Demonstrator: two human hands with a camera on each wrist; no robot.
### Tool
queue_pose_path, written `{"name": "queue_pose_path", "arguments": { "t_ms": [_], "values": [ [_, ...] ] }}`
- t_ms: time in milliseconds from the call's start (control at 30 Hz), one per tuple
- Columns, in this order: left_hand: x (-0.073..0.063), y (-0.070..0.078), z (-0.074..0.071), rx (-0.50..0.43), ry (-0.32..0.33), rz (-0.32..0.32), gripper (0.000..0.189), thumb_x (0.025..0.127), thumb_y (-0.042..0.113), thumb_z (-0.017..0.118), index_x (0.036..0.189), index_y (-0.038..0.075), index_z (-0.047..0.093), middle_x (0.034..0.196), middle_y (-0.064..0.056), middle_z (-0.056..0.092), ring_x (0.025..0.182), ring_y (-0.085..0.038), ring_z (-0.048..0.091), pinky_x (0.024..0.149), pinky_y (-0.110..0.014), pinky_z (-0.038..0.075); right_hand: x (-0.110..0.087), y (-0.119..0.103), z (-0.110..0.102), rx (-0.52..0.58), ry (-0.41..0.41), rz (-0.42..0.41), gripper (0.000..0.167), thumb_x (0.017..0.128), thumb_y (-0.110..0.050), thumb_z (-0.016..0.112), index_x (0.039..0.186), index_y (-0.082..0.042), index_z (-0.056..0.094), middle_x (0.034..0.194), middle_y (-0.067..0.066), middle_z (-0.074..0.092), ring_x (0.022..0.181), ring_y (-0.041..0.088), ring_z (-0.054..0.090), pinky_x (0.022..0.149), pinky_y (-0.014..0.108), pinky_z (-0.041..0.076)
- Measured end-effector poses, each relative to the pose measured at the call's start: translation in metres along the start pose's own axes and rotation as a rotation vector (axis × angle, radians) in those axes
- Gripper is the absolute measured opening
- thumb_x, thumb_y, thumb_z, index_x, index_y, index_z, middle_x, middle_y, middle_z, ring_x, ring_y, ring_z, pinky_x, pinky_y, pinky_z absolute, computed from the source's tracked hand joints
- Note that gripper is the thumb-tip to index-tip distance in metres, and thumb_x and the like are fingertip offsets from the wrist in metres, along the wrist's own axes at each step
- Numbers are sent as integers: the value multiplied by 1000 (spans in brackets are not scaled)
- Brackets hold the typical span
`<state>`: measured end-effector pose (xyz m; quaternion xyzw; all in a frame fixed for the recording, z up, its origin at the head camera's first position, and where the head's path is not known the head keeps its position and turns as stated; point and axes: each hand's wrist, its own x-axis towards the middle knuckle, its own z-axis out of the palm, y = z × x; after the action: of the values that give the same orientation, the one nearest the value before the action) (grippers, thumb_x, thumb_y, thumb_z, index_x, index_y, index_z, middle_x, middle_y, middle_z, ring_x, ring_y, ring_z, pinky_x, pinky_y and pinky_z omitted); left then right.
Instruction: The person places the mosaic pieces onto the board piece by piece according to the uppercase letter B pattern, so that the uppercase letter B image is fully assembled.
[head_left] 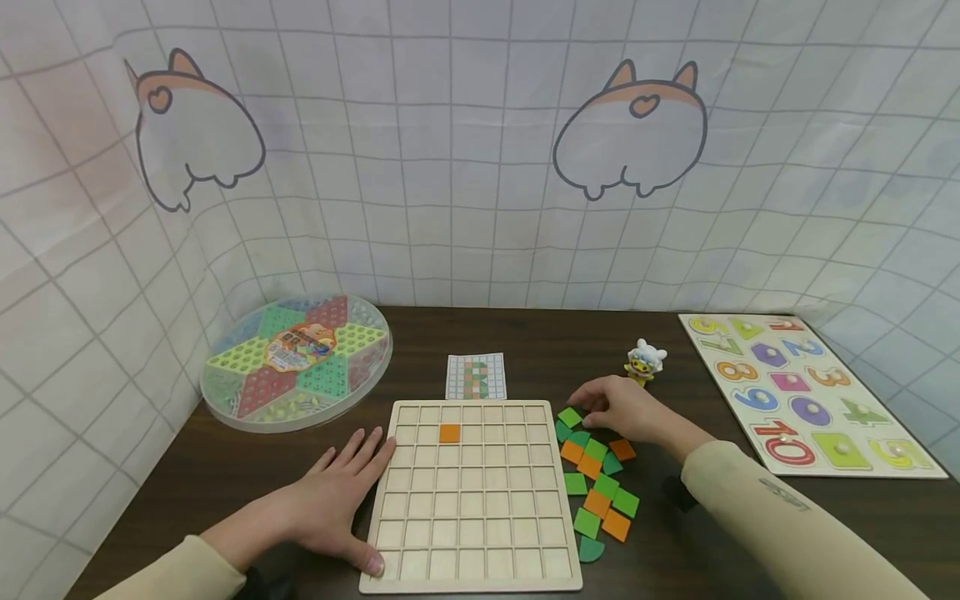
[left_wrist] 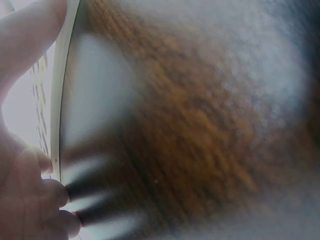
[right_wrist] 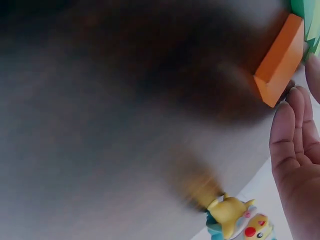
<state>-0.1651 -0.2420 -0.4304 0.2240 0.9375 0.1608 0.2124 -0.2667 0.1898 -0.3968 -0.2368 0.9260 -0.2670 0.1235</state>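
A pale wooden grid board (head_left: 472, 517) lies on the dark table, with one orange square tile (head_left: 449, 433) in a cell of its second row. My left hand (head_left: 333, 496) rests along the board's left edge, fingers spread and thumb on the lower left corner. Over the far end of the loose tiles hovers my right hand (head_left: 618, 408), its fingertips close to a light green tile (head_left: 570, 417). In the right wrist view its fingers are loosely bent, with thumb and fingers apart, near an orange tile (right_wrist: 282, 60). No tile shows between them.
Several green and orange tiles (head_left: 597, 502) lie right of the board. A printed pattern card (head_left: 476, 377) sits behind it. Around are a small figurine (head_left: 642, 362), a number puzzle board (head_left: 810, 392) at right and a round Chinese checkers set (head_left: 296, 362) at left.
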Motion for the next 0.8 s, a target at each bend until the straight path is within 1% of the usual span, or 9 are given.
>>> {"name": "queue_pose_path", "arguments": {
  "t_ms": [100, 233, 333, 467, 533, 633, 733, 800],
  "values": [
    [1, -2, 2, 3, 6, 4, 148, 57, 92, 71, 166, 17, 5, 173, -14, -2, 159, -40, -4, 120, -72, 8, 4, -2, 0, -12, -28, -18, 27, 94, -4, 72, 120, -7, 73, 102, 6, 70, 88, 16, 62, 78, 35, 56],
    [1, -3, 3, 11, 12, 6, 148, 57, 93, 70, 166, 19, 4, 173, -13, -2, 160, -40, -4, 120, -72, 8, 6, -6, 0, -27, -33, -17, 23, 92, -7, 75, 115, -7, 73, 100, 6, 69, 89, 17, 61, 82, 38, 56],
    [1, -3, 3, 8, 15, 4, 148, 57, 93, 69, 166, 19, 4, 173, -13, -3, 160, -39, -4, 120, -72, 9, 6, -7, 0, -40, -40, -2, 21, 92, -8, 76, 112, -6, 71, 98, 6, 68, 87, 17, 61, 81, 38, 56],
    [1, -3, 3, 7, 14, 5, 148, 57, 93, 70, 166, 17, 5, 173, -13, -2, 160, -40, -4, 120, -72, 9, 5, -8, 1, -50, -54, 31, 20, 93, -8, 75, 111, -4, 68, 98, 7, 67, 86, 17, 61, 80, 37, 56],
    [1, -2, 3, 9, 12, 4, 148, 57, 92, 70, 166, 17, 5, 173, -13, -2, 160, -40, -4, 120, -72, 9, 4, -8, 1, -49, -42, 36, 19, 94, -8, 73, 111, -3, 68, 98, 7, 68, 87, 17, 63, 80, 37, 57],
    [1, -2, 3, 7, 9, 1, 148, 57, 92, 71, 166, 17, 5, 173, -14, -2, 160, -40, -4, 120, -72, 8, 4, -9, 2, -36, 3, 26, 18, 95, -6, 72, 111, -2, 67, 100, 8, 70, 90, 19, 65, 83, 39, 58],
    [0, 0, 1, -2, 5, 0, 147, 58, 91, 71, 166, 17, 5, 173, -13, -3, 160, -39, -4, 120, -72, 8, 6, -18, 5, -15, 47, 10, 18, 95, -7, 72, 111, -2, 66, 99, 7, 70, 90, 19, 65, 82, 38, 57],
    [0, 0, 0, -7, 1, 4, 146, 59, 91, 71, 167, 17, 5, 173, -13, -4, 159, -40, -5, 120, -72, 7, 8, -28, 10, 13, 58, 12, 19, 94, -7, 73, 111, -2, 67, 98, 6, 70, 88, 17, 64, 81, 36, 57]
  ]
}}
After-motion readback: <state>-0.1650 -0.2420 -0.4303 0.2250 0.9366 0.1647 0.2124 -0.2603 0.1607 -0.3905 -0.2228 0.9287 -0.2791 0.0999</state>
